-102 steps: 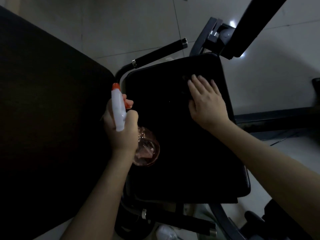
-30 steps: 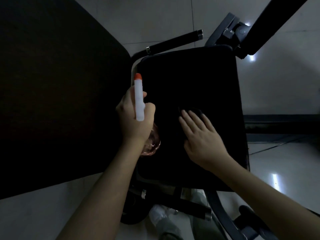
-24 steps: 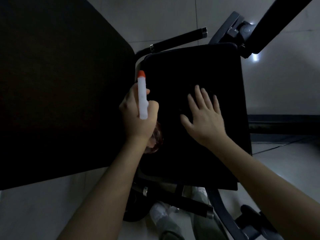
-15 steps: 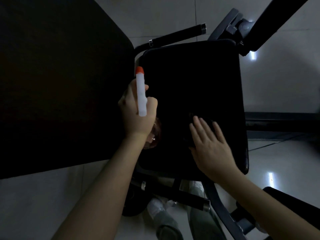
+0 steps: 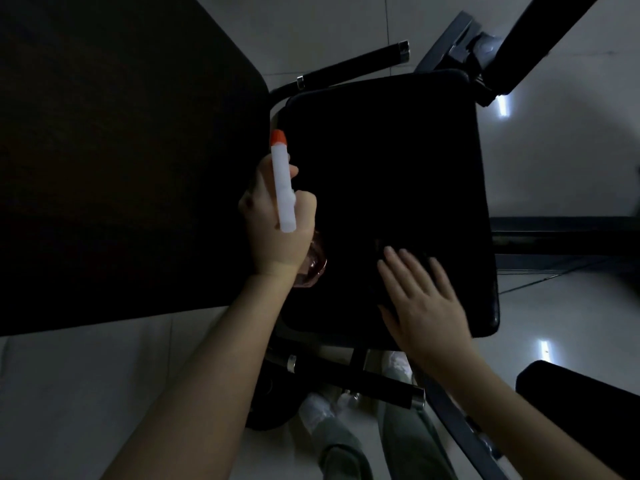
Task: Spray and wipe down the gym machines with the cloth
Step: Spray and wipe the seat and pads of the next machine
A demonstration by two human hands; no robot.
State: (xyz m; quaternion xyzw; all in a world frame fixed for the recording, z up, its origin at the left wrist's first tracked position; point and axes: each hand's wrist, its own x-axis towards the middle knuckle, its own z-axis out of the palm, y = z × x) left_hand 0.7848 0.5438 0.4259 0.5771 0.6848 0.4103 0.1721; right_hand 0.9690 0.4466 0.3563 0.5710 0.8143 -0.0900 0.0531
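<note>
- Mid-wipe on the black seat pad, to all appearance: pressing a dark cloth flat under the right hand, fingers straight and spread, curled round nothing.
- Clenching the spray bottle in the left hand, white nozzle with orange tip pointing away from the wrist, pinkish body peeping out below the fist; cannot tell whether squeezing the trigger.
- No telling wet from dry on so dim a surface; going by the cloth's place near the pad's closer right corner, probably well into this pad.
- Likely left to do: the big dark pad just left of the bottle fist, then bars, frame and further machines.
- Beyond the flat hand's fingertips: bare pad, then a grey frame bracket past the far corner.
- Ahead of the nozzle: a black handle bar with a metal end; behind both wrists, under the pad's near edge, a second handle bar.
- Right of the wiping forearm: another padded piece; underneath, pale tiled floor, plus own legs and shoes.
- In the way: nothing on the pad ahead of the cloth; bottle fist just beside the wiping lane, so risking a bump on wide leftward sweeps.
</note>
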